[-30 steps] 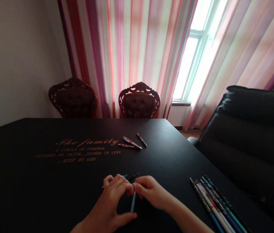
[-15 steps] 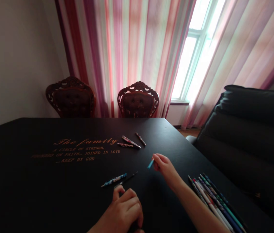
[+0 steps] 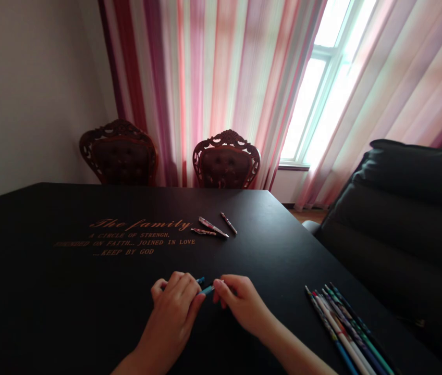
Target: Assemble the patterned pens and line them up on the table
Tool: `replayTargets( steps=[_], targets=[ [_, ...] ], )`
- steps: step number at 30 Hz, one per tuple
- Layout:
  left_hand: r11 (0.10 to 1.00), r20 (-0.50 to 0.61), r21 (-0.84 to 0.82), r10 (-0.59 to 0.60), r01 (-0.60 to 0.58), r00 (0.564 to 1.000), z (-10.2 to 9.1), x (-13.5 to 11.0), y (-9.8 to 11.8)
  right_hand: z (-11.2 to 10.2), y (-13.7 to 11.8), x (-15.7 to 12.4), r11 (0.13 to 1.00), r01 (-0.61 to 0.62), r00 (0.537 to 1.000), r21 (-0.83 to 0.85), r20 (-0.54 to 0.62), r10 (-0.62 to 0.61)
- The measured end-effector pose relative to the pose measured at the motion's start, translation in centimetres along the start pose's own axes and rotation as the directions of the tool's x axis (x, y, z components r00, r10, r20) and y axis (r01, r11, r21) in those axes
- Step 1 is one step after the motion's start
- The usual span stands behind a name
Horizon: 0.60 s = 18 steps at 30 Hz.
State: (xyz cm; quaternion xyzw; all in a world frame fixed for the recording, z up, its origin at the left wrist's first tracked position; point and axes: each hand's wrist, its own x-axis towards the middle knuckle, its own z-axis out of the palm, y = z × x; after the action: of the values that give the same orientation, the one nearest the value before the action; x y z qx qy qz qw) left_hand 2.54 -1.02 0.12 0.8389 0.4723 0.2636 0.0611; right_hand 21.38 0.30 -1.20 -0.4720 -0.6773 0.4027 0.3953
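My right hand (image 3: 240, 302) pinches a short teal pen part (image 3: 207, 289) near its right end. The left end of that part meets the thumb and forefinger of my left hand (image 3: 177, 299). My left hand is closed, knuckles up, low over the table; what lies inside its fingers is hidden. Just beyond its fingers shows the tip of a blue patterned pen piece (image 3: 201, 280), the rest covered by the hand. The thin dark refill seen earlier is out of sight.
Farther off on the black table (image 3: 99, 307) lie three patterned pens (image 3: 213, 227). A row of several pens (image 3: 346, 328) rests at the right, beside my right forearm. A black armchair (image 3: 401, 234) stands past the right edge, and two carved chairs (image 3: 226, 164) at the far side.
My right hand has moved left and nearer with the teal pen part. My left hand has gone forward and left, over the patterned piece and the refill. Both hands now meet at the teal part.
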Motion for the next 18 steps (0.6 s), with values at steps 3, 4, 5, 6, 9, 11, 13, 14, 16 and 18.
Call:
replayTargets(
  steps=[3, 4, 5, 6, 9, 11, 13, 14, 16, 18],
  targets=[
    [0.999, 0.022, -0.037, 0.006, -0.005, 1.0, -0.1, 0.0, 0.2, -0.6, -0.1, 0.1, 1.0, 0.003, 0.999, 0.008, 0.043, -0.003],
    [0.998, 0.04, -0.062, -0.001, 0.003, 0.999, -0.2, 0.0, 0.3, -0.8, -0.1, 0.1, 0.999, 0.006, 0.999, 0.032, 0.051, -0.007],
    [0.996, 0.06, -0.091, -0.011, 0.017, 0.998, -0.2, 0.0, 0.4, -0.9, -0.2, 0.2, 0.998, 0.011, 0.998, 0.056, 0.056, -0.014],
    [0.992, 0.081, -0.121, -0.026, 0.035, 0.996, -0.3, 0.0, 0.4, -1.0, -0.3, 0.2, 0.997, 0.019, 0.998, 0.075, 0.058, -0.023],
    [0.971, 0.133, -0.216, -0.076, 0.103, 0.988, -0.4, 0.1, 0.5, -1.2, -0.5, 0.2, 0.994, 0.06, 0.996, 0.09, 0.057, -0.065],
    [0.949, 0.145, -0.279, -0.111, 0.148, 0.983, -0.2, 0.1, 0.4, -1.4, -0.7, 0.1, 0.993, 0.091, 0.994, 0.079, 0.054, -0.095],
    [0.925, 0.144, -0.336, -0.138, 0.179, 0.98, 0.0, 0.1, 0.2, -1.5, -0.7, 0.1, 0.99, 0.123, 0.991, 0.066, 0.054, -0.126],
    [0.912, 0.144, -0.362, -0.148, 0.191, 0.978, 0.2, 0.1, 0.0, -1.6, -0.8, 0.1, 0.989, 0.139, 0.988, 0.058, 0.055, -0.142],
    [0.882, 0.155, -0.417, -0.168, 0.219, 0.974, 0.4, 0.1, -0.2, -1.8, -0.8, 0.1, 0.985, 0.17, 0.983, 0.039, 0.057, -0.172],
    [0.845, 0.176, -0.472, -0.191, 0.253, 0.966, 0.5, 0.2, -0.4, -2.0, -0.8, 0.2, 0.979, 0.201, 0.978, 0.016, 0.057, -0.202]
  ],
)
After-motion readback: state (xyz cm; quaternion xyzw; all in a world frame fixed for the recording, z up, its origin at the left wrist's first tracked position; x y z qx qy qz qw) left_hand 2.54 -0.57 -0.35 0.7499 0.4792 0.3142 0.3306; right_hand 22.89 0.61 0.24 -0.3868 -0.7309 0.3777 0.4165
